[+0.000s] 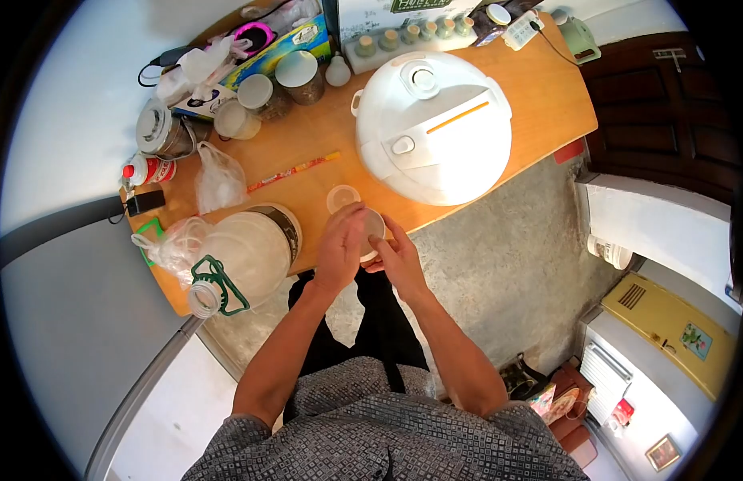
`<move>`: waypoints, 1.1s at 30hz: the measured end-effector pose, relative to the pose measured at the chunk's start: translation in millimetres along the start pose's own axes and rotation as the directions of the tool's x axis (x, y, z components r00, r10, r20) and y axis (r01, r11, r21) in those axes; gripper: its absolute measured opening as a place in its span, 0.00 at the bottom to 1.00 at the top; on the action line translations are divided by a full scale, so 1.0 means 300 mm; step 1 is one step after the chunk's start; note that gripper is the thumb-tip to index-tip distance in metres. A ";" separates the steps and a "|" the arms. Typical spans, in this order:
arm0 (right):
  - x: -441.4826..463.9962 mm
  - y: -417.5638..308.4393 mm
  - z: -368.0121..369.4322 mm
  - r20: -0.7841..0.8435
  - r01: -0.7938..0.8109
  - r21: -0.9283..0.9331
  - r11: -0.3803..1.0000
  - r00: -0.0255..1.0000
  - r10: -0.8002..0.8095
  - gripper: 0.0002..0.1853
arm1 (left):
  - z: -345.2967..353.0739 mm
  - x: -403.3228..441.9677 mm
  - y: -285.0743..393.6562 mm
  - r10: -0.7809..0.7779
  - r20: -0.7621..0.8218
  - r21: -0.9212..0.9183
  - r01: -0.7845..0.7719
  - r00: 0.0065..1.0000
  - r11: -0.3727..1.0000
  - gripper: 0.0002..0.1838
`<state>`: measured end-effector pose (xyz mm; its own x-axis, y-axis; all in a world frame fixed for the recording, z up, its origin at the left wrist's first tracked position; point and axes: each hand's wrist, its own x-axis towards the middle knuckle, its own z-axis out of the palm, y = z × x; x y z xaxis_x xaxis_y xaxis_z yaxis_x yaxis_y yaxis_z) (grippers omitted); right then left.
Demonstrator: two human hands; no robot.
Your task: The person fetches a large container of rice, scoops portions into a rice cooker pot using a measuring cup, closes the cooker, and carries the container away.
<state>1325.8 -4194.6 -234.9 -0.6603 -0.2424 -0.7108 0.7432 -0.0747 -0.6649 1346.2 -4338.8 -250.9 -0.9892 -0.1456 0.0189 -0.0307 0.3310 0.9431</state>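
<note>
At the table's near edge, both hands are around a small round, pale translucent tub [375, 221]. My left hand [340, 247] presses along its left side with fingers close together. From the right, my right hand [399, 260] grips it, the thumb over its rim or face and the fingers partly hidden behind. Whether the tub holds anything cannot be made out. Just beyond the left fingertips, a round translucent lid or shallow dish [343, 197] lies on the wooden table [307, 200].
A large white domed appliance [436, 160] stands to the right. On the left are a big plastic bottle [247, 252] with a green handle, a plastic bag [219, 178] and a red-orange strip [294, 171]. Lidded jars [299, 78] line the back, near several small corked bottles [410, 34].
</note>
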 end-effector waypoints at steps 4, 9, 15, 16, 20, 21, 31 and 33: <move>0.044 -0.006 0.019 0.034 -0.046 -0.032 0.998 0.998 0.047 0.34 | 0.005 0.009 -0.049 -0.173 -0.181 -0.198 0.136 0.968 0.971 0.20; 0.090 -0.009 0.031 0.018 -0.089 -0.056 0.994 0.996 0.090 0.33 | 0.003 0.015 -0.091 -0.297 -0.221 -0.335 0.214 0.929 0.918 0.21; 0.112 -0.031 0.042 -0.024 -0.142 -0.048 0.989 0.990 0.141 0.31 | 0.008 0.030 -0.093 -0.387 -0.299 -0.397 0.255 0.872 0.882 0.24; 0.116 -0.031 0.042 -0.031 -0.154 -0.059 0.986 0.988 0.152 0.31 | 0.009 0.031 -0.094 -0.414 -0.322 -0.397 0.275 0.852 0.876 0.25; 0.131 -0.024 0.041 -0.043 -0.148 -0.061 0.987 0.988 0.146 0.31 | 0.003 0.018 -0.103 -0.479 -0.296 -0.389 0.353 0.827 0.851 0.27; 0.132 -0.025 0.040 -0.042 -0.148 -0.060 0.987 0.988 0.146 0.31 | 0.003 0.012 -0.102 -0.523 -0.276 -0.430 0.383 0.806 0.817 0.28; 0.140 -0.038 0.061 -0.067 -0.182 -0.123 0.976 0.982 0.174 0.26 | 0.007 -0.021 -0.120 -0.628 -0.244 -0.487 0.466 0.739 0.738 0.33; 0.136 -0.050 0.068 -0.073 -0.183 -0.133 0.974 0.982 0.175 0.26 | 0.003 -0.020 -0.121 -0.626 -0.238 -0.481 0.469 0.743 0.740 0.33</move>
<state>1289.9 -4223.0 -249.4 -0.5261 -0.1807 -0.8310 0.8306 0.1008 -0.5477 1353.1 -4349.1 -285.4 -0.6814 -0.5374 -0.4969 -0.4176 -0.2721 0.8669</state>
